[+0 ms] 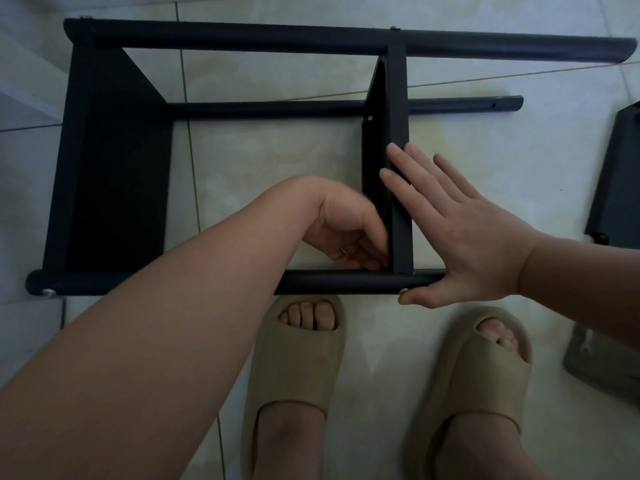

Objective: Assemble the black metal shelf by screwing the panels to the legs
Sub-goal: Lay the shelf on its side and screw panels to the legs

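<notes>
The black metal shelf lies on its side on the tiled floor. Its legs run left to right: the near leg (346,281), the top far leg (242,34) and a lower far leg (259,108). An end panel (114,168) closes the left end. The middle panel (398,109) stands across the legs. My left hand (346,230) reaches inside the frame, its fingers curled at the corner where that panel meets the near leg; anything small between the fingertips is hidden. My right hand (460,233) lies flat against the panel's right side, thumb beside a silver screw head (403,291).
A loose black panel (616,174) lies at the right edge. A grey object (602,368) sits low on the right. My feet in beige slippers (298,368) stand just in front of the near leg. Another screw head (48,292) shows at that leg's left end.
</notes>
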